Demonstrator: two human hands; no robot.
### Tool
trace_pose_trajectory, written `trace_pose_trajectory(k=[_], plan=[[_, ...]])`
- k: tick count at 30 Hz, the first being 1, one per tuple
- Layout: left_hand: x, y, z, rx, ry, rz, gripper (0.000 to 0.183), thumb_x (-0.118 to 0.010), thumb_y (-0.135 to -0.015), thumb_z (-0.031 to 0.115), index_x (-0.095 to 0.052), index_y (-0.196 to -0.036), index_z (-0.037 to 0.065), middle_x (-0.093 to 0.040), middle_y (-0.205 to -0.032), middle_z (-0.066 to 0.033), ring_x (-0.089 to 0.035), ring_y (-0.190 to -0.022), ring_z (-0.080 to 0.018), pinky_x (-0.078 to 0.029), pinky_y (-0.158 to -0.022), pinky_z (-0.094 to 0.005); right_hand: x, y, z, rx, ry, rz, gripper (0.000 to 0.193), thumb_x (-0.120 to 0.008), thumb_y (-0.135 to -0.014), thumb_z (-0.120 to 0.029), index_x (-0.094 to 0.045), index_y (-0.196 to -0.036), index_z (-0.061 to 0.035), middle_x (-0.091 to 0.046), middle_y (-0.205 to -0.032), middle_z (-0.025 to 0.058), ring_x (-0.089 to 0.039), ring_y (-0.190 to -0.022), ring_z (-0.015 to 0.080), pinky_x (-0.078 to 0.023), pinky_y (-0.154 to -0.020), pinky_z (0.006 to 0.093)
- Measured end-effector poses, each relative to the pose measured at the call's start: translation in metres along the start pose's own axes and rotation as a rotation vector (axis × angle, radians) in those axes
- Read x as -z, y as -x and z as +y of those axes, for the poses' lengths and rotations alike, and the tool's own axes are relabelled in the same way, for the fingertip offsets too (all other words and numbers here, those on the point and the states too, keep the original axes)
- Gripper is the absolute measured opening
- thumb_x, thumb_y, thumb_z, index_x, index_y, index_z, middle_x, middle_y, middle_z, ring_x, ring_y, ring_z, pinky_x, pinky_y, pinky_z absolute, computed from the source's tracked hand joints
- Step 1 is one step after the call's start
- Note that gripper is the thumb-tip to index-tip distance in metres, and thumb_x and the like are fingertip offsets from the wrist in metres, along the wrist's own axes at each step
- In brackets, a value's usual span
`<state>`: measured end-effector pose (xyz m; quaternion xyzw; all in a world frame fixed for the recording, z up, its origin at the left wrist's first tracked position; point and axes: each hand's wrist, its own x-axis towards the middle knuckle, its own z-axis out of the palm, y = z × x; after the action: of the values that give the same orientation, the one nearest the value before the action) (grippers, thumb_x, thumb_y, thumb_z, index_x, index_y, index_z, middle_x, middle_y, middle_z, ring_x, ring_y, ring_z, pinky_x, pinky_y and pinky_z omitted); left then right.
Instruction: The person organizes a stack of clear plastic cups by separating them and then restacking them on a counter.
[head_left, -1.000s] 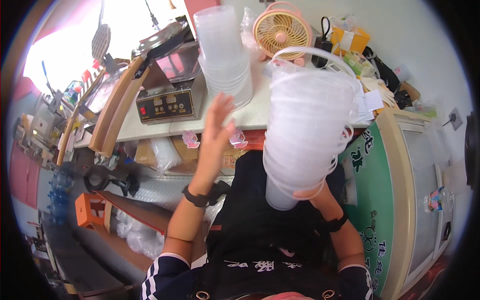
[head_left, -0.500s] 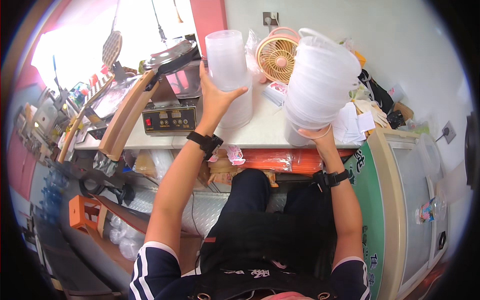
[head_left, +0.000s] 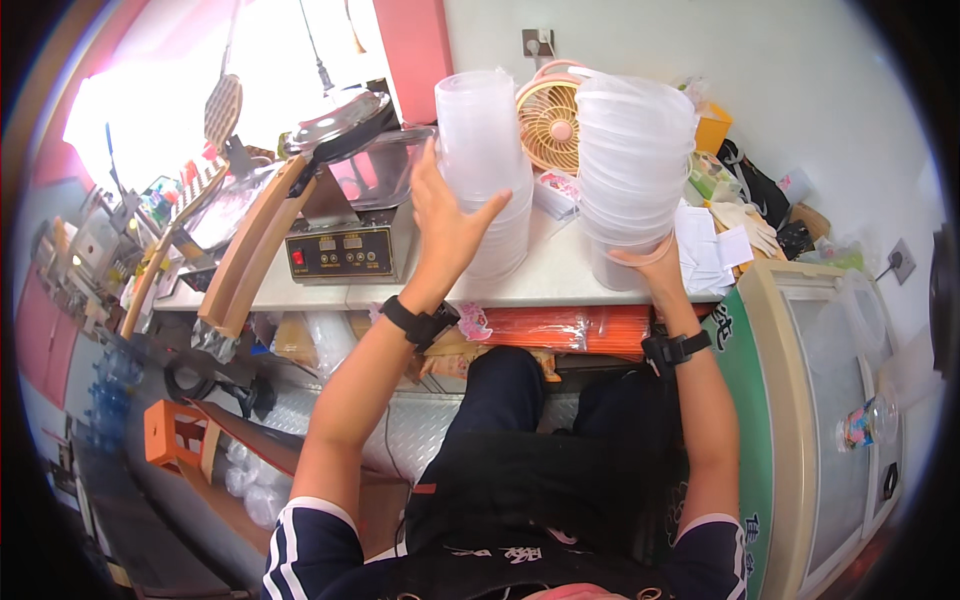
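Two tall stacks of translucent plastic tubs stand side by side at the white counter (head_left: 560, 288). Beside the left stack of clear tubs (head_left: 483, 140) is my left hand (head_left: 447, 215), its thumb and fingers spread apart. It may still touch the stack's side; I cannot tell. My right hand (head_left: 655, 264) grips the right stack of tubs (head_left: 635, 150) low down, its palm mostly behind the wall. Those tubs have white carrying handles, and the stack is nearly upright. Whether its bottom rests fully on the counter is hard to see.
A pink and yellow fan (head_left: 550, 122) sits behind the stacks. To the left is a waffle machine (head_left: 345, 250) with long wooden handles (head_left: 255, 240). White papers (head_left: 708, 240) and gloves (head_left: 748, 228) lie right of the tubs, above a freezer (head_left: 800, 400). Orange packets (head_left: 555, 330) fill the shelf below.
The right stack has gone from leaning right to nearly upright, with my right hand on its lower part. The left stack has shifted slightly right, and my left hand's fingers have come away from its front.
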<state>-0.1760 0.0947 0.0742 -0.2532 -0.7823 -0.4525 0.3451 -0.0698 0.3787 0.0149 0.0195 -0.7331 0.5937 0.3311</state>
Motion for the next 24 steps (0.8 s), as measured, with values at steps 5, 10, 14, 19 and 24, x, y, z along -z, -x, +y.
trace_pose_trajectory(k=[5,10,14,19,24], plan=[[0.033,-0.045,0.07,-0.353,0.221,0.072,0.097,-0.081,-0.077,0.039,-0.029,-0.15,0.003,-0.034,-0.147,-0.0241,-0.031,-0.14,-0.0405,-0.028,-0.115,-0.0488,0.043,-0.018,-0.031,0.04,0.144,-0.097,0.109,-0.097,-0.051,-0.022,-0.04,-0.142,0.0002,-0.055,-0.137,0.0127,-0.052,-0.127,0.0246,-0.04,-0.109,0.0372],[0.026,-0.073,0.1,-0.588,0.262,-0.145,0.075,-0.076,-0.084,0.04,-0.045,-0.139,0.0,-0.047,-0.139,-0.0237,-0.044,-0.131,-0.0401,-0.038,-0.108,-0.0452,0.07,-0.041,-0.085,0.048,0.382,-0.146,0.116,-0.097,-0.047,-0.029,-0.041,-0.146,-0.0045,-0.056,-0.137,0.0114,-0.052,-0.128,0.0254,-0.039,-0.11,0.0387],[0.012,-0.056,0.095,-0.383,0.264,-0.146,0.058,-0.067,-0.094,0.039,-0.048,-0.13,-0.001,-0.066,-0.114,-0.019,-0.063,-0.108,-0.03,-0.047,-0.094,-0.0376,0.071,-0.064,-0.145,0.239,0.621,-0.252,0.114,-0.095,-0.047,-0.029,-0.043,-0.145,-0.0038,-0.058,-0.134,0.0116,-0.054,-0.124,0.024,-0.04,-0.108,0.0387],[0.014,-0.018,0.122,0.047,0.864,-0.106,0.053,-0.052,-0.104,0.032,-0.032,-0.141,0.001,-0.055,-0.127,-0.0162,-0.055,-0.115,-0.0224,-0.044,-0.097,-0.0346,0.07,-0.1,-0.247,0.211,0.812,-0.385,0.108,-0.092,-0.045,-0.028,-0.049,-0.142,-0.0055,-0.06,-0.131,0.0113,-0.057,-0.12,0.0261,-0.043,-0.107,0.0393],[0.0,-0.011,0.129,0.32,1.255,-0.074,0.064,-0.045,-0.105,0.027,-0.007,-0.153,0.009,-0.032,-0.15,-0.0132,-0.035,-0.136,-0.0217,-0.031,-0.111,-0.0366,0.041,-0.118,-0.329,0.581,1.373,-0.779,0.081,-0.085,-0.055,-0.019,-0.059,-0.13,-0.0075,-0.064,-0.12,0.009,-0.062,-0.111,0.0244,-0.051,-0.096,0.0382]])
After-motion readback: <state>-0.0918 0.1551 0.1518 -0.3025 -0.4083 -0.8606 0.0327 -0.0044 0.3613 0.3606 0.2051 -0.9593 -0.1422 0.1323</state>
